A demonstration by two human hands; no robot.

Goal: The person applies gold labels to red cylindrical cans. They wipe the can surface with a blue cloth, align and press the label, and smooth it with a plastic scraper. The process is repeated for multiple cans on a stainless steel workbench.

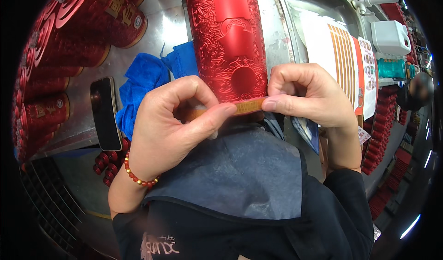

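A shiny red embossed canister lies on its side in front of me, its near end close to my apron. Along that near rim runs a narrow gold patterned strip. My left hand is closed, its thumb and forefinger pinching the strip toward its left end. At the strip's right end, my right hand is closed too, thumb and bent forefinger on it beside the canister's edge. Whether the strip is stuck down along its whole length I cannot tell. Part of it is hidden behind my left fingers.
Several red canisters stand at the left on the metal table. Nearer are a dark phone and a blue cloth. To the right lie a sheet of orange-gold strips, a metal basin and a white jug.
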